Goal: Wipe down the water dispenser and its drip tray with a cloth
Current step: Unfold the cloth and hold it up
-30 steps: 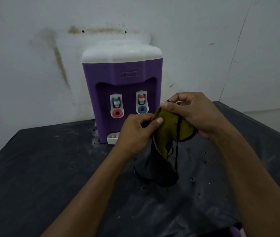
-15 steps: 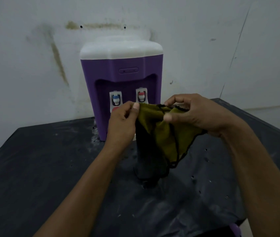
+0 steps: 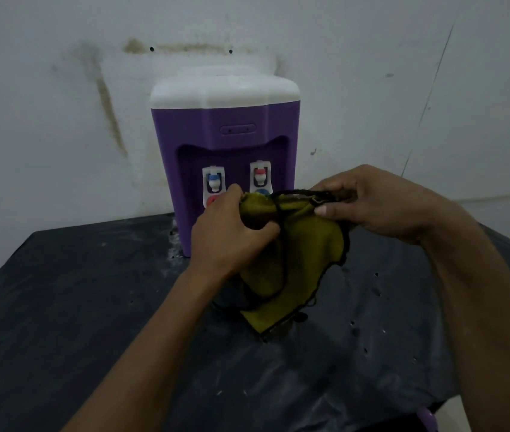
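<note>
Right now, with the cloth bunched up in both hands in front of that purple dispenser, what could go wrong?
The cloth hangs low between the left hand and the right hand. Its bottom corner could drag over the speckled black table cover and pick up grit. Its loose black edging might also snag on the taps of the water dispenser, perhaps pressing one.

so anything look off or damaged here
Yes. The table cover has small holes on its right side and whitish smears by the base of the dispenser. The wall behind carries brown streaks and two small holes. The dispenser itself stands upright, with no spill visible.
</note>
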